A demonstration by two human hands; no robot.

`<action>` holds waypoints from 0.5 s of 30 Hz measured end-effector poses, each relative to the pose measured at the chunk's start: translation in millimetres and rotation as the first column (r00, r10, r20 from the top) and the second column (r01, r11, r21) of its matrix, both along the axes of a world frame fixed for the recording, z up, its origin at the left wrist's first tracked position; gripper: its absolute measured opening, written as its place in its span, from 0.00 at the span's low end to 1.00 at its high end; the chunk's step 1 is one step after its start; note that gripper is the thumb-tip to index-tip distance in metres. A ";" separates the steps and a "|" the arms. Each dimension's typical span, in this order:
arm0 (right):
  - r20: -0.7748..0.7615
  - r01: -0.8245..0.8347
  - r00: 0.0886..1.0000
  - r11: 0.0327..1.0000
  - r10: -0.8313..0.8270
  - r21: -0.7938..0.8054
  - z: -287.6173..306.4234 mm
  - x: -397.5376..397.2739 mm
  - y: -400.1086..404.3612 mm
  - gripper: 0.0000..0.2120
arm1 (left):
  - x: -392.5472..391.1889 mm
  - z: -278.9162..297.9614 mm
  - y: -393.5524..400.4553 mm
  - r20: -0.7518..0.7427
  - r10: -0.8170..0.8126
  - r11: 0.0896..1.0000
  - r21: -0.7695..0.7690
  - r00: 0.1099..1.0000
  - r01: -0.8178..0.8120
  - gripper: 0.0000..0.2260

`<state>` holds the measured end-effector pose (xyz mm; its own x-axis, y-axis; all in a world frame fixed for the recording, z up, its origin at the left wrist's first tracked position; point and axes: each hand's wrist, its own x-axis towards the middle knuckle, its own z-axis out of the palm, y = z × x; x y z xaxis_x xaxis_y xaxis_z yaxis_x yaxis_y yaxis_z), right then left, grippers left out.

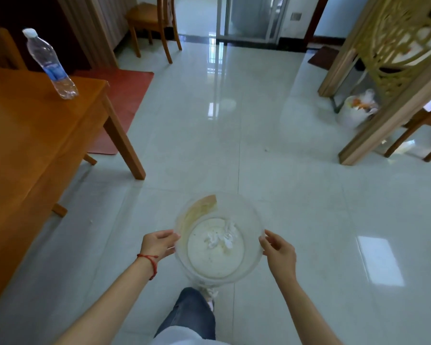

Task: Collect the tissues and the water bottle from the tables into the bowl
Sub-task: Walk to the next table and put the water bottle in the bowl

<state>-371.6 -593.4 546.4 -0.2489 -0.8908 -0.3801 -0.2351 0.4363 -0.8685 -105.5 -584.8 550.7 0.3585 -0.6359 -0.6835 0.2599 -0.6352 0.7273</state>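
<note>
I hold a clear plastic bowl [249,217] over the tiled floor, low in the middle of the view. My left hand [157,244] grips its left rim and my right hand [279,250] grips its right rim. Crumpled white tissues [222,236] lie on the bowl's bottom. A clear water bottle [50,64] with a white cap and blue label stands upright near the far right corner of the wooden table [23,135] at the left, well away from both hands.
A red mat [125,95] lies on the floor behind the table. A wooden chair [154,23] stands at the back. On the right stand a carved wooden screen [393,61] and a white trash bag [356,108]. A small white scrap [266,148] lies on the tiles.
</note>
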 end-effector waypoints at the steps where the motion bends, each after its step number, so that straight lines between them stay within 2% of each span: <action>1: -0.005 -0.004 1.000 1.000 0.004 -0.002 0.4 0.9 -18.7 0.11 | 0.7 -0.2 -18.1 0.002 0.003 1.000 -0.001 1.000 -0.003 0.15; 9: -0.026 -0.016 1.000 1.000 0.016 -0.018 5.5 8.1 -153.9 0.14 | 11.9 4.1 -148.8 0.005 -0.028 1.000 -0.006 1.000 0.028 0.15; 15: -0.015 -0.041 0.999 0.999 0.041 -0.023 6.5 14.0 -244.5 0.13 | 15.6 5.5 -230.5 -0.001 0.013 1.000 0.001 1.000 -0.013 0.14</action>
<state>-357.6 -837.8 552.9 -0.2175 -0.9087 -0.3562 -0.2647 0.4062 -0.8746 -89.9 -815.4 556.2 0.3659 -0.6309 -0.6842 0.2687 -0.6322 0.7267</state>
